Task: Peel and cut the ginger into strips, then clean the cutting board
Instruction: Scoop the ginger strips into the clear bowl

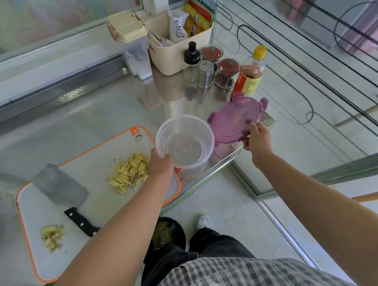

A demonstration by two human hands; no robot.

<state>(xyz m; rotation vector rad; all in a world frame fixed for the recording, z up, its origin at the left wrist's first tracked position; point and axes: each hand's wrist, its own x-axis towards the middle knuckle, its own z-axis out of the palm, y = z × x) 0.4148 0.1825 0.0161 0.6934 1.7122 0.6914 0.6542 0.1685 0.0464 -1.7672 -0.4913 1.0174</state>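
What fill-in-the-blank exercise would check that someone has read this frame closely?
The left hand holds a clear container that is ____ inside.
The right hand holds a purple ____.
The ginger strips lie on a board with an ____ rim.
The cleaver rests on the board, held by ____ hand.
Missing words: empty; lid; orange; neither.

One camera sits on our head. We look forward and down, from close by, at the counter [106, 108] and the cutting board [92, 164] on it.
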